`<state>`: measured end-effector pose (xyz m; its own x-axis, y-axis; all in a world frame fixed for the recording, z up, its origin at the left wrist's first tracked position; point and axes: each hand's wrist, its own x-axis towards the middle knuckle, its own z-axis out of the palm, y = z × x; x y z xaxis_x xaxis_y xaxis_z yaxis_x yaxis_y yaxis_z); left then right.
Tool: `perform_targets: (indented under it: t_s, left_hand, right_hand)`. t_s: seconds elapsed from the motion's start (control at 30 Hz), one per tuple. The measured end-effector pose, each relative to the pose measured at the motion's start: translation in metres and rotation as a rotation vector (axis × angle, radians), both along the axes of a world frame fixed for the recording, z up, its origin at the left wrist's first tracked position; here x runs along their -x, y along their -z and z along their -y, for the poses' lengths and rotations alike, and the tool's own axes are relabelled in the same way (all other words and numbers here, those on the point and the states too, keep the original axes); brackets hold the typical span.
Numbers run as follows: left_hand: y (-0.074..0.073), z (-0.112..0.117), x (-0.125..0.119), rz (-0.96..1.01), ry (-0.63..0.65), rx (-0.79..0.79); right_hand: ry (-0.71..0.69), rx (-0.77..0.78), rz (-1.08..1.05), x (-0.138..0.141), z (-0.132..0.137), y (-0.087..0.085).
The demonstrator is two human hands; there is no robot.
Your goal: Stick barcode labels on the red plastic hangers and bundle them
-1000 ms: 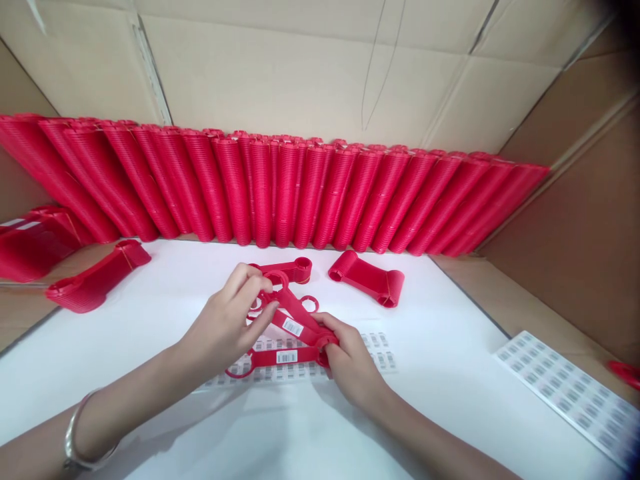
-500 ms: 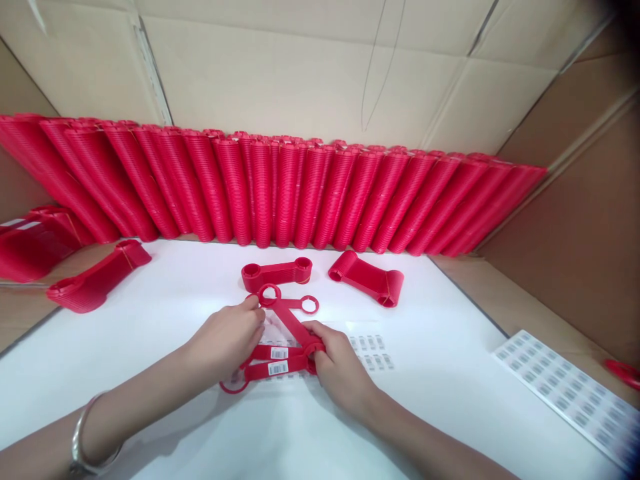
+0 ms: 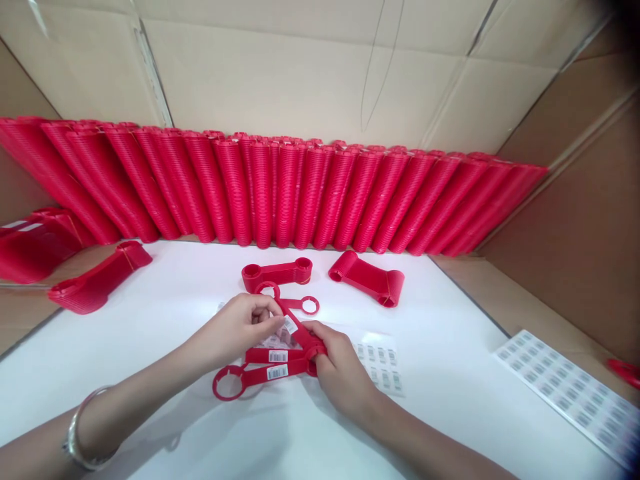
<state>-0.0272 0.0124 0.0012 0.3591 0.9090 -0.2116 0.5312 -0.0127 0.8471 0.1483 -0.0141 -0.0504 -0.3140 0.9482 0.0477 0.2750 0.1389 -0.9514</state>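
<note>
My right hand (image 3: 343, 360) grips several flat red plastic ring wrenches at one end, fanned out. Two of these wrenches (image 3: 257, 377) point left and carry white barcode stickers. Another held wrench (image 3: 295, 333) slants up and away. On its bar is a barcode sticker (image 3: 290, 325), with the thumb and fingertips of my left hand (image 3: 257, 319) pinched at the sticker's left edge. Beneath the hands lies a sheet of barcode stickers (image 3: 383, 363), partly hidden. A loose red ring wrench (image 3: 310, 305) shows just beyond my hands.
Bundled red wrenches (image 3: 277, 273) lie behind my hands, with another bundle (image 3: 367, 279) to the right and one (image 3: 100, 277) at left. Tall stacks (image 3: 285, 193) line the cardboard wall (image 3: 300, 73). A pile of sticker sheets (image 3: 570, 393) sits at the right edge.
My left hand has moved slightly right onto the slanted wrench, where a barcode sticker now shows. The lower wrenches have spread a little apart. My right hand keeps its grip.
</note>
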Motion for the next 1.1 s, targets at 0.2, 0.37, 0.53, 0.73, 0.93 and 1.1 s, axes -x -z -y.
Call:
perform_targets:
  t_s: [0.2, 0.37, 0.53, 0.73, 0.93, 1.1]
  left_hand:
    - [0.005, -0.001, -0.002, 0.053, -0.045, 0.075]
    - [0.002, 0.001, -0.003, 0.084, -0.061, 0.097]
    - [0.003, 0.001, -0.003, 0.095, -0.071, 0.100]
    - [0.009, 0.001, -0.004, 0.086, -0.090, 0.071]
    - [0.012, 0.001, -0.004, 0.104, -0.117, 0.071]
    - [0.015, 0.001, -0.003, 0.121, -0.115, 0.083]
  right_hand:
    - [-0.014, -0.025, -0.011, -0.001, 0.002, 0.000]
    - [-0.012, -0.017, -0.028, 0.000, 0.002, -0.001]
    - [-0.011, -0.001, -0.030, 0.000, 0.003, -0.003]
    - [-0.001, 0.002, -0.032, 0.000, 0.003, -0.002]
    - [0.004, 0.007, -0.031, 0.001, 0.003, -0.003]
    - [0.004, 0.016, -0.030, 0.001, 0.003, -0.003]
